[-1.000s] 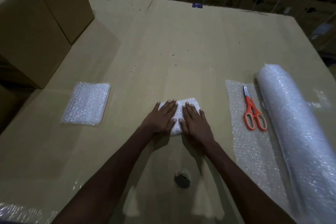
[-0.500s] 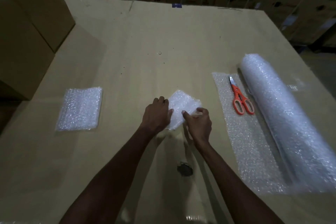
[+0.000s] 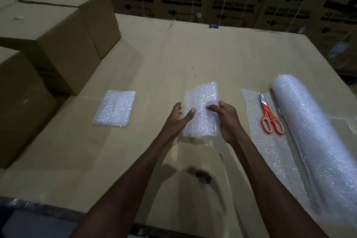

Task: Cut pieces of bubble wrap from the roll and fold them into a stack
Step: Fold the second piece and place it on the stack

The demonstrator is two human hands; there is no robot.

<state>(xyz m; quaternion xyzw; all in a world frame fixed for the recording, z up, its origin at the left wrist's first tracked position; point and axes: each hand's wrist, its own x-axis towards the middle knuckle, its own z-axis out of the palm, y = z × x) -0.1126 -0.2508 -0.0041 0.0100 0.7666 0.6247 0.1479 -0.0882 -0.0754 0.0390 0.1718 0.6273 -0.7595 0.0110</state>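
The fingers of the left hand lie behind the folded bubble wrap piece, only the thumb showing. The roll runs off the right edge. The print on the far cartons is blurred and partly unreadable.

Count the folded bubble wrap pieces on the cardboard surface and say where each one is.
2. One folded stack lies alone toward the left. The other folded piece is in the middle, held by the left hand and right hand. The stack may hide more layers.

Folded bubble wrap piece between left hand and right hand.
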